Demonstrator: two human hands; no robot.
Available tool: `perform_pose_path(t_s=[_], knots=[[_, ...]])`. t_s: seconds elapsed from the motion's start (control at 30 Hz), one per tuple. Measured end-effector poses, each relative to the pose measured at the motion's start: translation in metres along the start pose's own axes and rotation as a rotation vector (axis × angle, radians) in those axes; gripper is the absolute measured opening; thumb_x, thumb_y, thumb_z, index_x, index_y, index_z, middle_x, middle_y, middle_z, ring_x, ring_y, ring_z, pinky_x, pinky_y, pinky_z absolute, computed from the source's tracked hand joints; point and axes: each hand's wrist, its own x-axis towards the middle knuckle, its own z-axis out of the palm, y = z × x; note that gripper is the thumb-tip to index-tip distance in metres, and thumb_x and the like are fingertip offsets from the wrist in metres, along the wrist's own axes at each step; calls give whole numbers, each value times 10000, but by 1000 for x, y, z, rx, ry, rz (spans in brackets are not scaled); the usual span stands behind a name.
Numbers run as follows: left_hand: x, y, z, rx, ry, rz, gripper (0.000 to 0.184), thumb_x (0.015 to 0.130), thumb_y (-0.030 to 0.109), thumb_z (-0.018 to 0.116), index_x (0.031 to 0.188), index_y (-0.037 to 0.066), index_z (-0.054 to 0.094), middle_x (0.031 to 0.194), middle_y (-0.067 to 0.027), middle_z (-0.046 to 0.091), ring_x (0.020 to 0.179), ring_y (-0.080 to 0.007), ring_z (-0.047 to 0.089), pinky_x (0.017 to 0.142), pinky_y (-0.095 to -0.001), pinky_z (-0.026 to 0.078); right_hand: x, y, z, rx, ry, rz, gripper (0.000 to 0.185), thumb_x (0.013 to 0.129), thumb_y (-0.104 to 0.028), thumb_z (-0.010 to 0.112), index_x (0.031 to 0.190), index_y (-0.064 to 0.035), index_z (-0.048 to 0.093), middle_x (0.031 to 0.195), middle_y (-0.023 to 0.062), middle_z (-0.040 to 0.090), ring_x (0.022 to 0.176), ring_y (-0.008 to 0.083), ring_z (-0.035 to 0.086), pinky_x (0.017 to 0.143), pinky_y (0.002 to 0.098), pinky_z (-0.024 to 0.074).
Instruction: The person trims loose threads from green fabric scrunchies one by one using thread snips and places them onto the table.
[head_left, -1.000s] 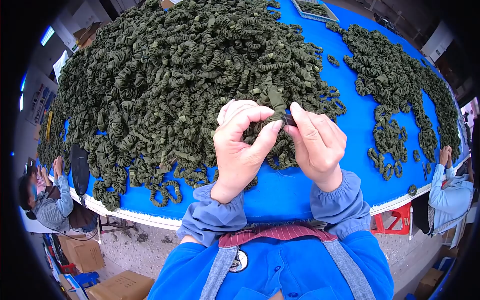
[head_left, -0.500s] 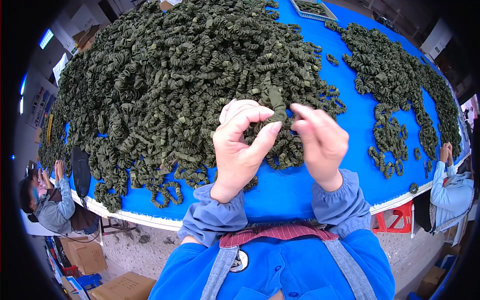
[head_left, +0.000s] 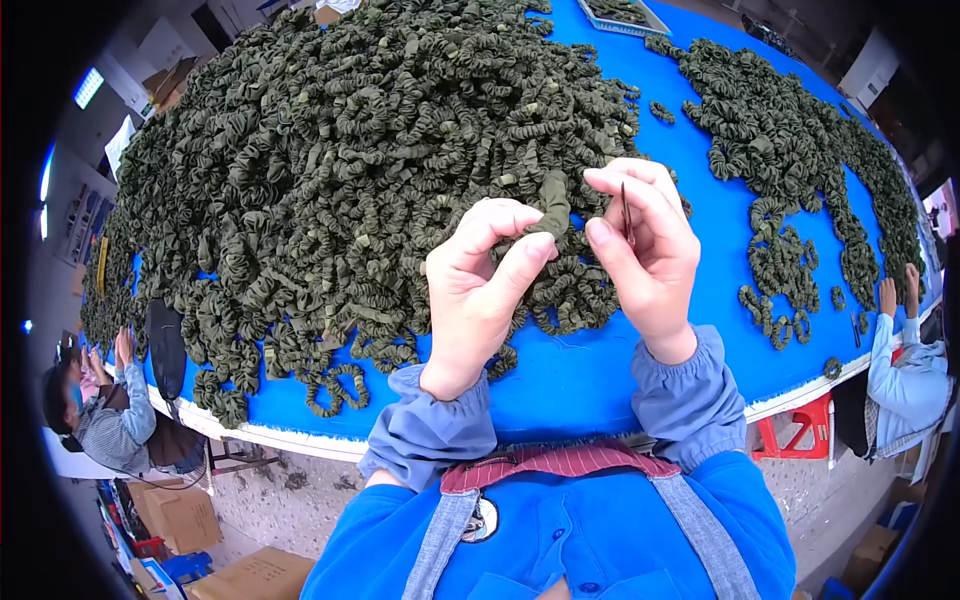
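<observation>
My left hand pinches a dark green fabric scrunchie between thumb and fingertips, its upper end standing above the grip. Just to the right, my right hand is curled round a thin, dark metal tool that looks like thread snips. The tool points upward, and part of it is hidden in the palm. A gap separates the right fingertips from the scrunchie. Behind both hands rises a large pile of similar green scrunchies.
A blue-covered table carries a second heap of scrunchies at the right. A pale tray sits at the far edge. One person works at the left, another at the right. Cardboard boxes stand on the floor.
My right hand has moved slightly up and right, away from the scrunchie, and turned so the dark tool shows. My left hand keeps its pinch on the scrunchie, almost in place.
</observation>
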Motion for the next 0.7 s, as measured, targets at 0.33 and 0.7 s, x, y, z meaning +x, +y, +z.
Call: perform_pose_path(t_s=[0.33,0.7], knots=[[-2,-3,0,17,22,-19,160,795,5,653,954,6,633,920,-69,601,851,-147,527,781,-254,422,-11,-8,10,-410,19,-347,269,711,50,678,973,-6,653,917,94,605,644,135,522,534,226,429],[2,-15,-6,421,-38,476,168,733,11,692,894,16,645,909,-75,609,853,-181,534,788,-272,414,-8,-14,13,-679,50,-508,212,667,75,683,852,-13,629,849,75,612,599,133,526,486,217,417]])
